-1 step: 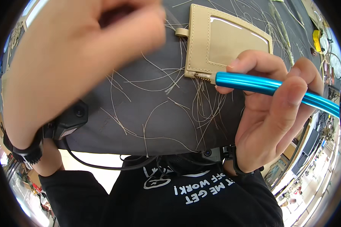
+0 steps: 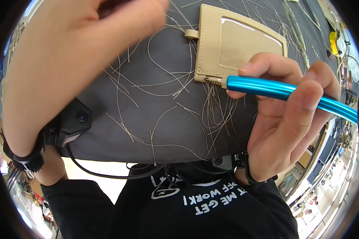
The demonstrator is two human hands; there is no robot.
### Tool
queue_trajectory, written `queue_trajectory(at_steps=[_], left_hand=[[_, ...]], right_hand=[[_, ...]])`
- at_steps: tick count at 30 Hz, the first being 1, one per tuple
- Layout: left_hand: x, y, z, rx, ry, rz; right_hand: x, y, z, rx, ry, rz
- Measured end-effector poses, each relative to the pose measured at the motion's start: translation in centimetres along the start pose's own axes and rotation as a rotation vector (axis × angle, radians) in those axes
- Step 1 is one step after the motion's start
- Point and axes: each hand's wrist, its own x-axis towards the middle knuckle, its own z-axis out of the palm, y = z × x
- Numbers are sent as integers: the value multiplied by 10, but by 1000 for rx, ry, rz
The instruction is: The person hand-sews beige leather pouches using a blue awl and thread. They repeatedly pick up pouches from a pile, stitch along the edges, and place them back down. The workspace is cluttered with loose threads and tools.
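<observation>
A beige stitched card holder [image 2: 208,36], with a clear window and a small side loop, lies on the dark work surface. My right hand [image 2: 281,115] grips a shiny blue pen-shaped tool [image 2: 263,87]. The tool's thin metal tip [image 2: 213,79] is at the holder's lower left corner, where I cannot tell if it touches. My right fingertips overlap the holder's lower edge. At the upper left, my left hand [image 2: 107,32] is closed with curled fingers. Its fingertips run past the top edge, so what they hold, if anything, is hidden.
Many loose pale threads [image 2: 151,137] lie scattered over the dark surface [image 2: 175,127]. A black camera device [image 2: 77,117] with a cable [image 2: 103,174] is by my left wrist. Another small camera [image 2: 221,161] is by my right wrist. A yellow object [image 2: 333,43] lies at the far right.
My left hand has shifted slightly up and left, uncovering more thread beneath it. My right hand, the blue tool and the card holder have stayed in place.
</observation>
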Motion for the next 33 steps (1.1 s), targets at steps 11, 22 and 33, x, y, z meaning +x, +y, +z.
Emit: queue_trajectory(at_steps=[11, 22, 33], left_hand=[[-1, 18, -5, -223, -462, -81], [-10, 11, -4, -234, -313, 16], [6, 11, -29, 180, 23, 218]], right_hand=[[-1, 2, 1, 11, 6, -10], [-1, 3, 3, 29, 27, -11], [-9, -3, -13, 450, 278, -144]])
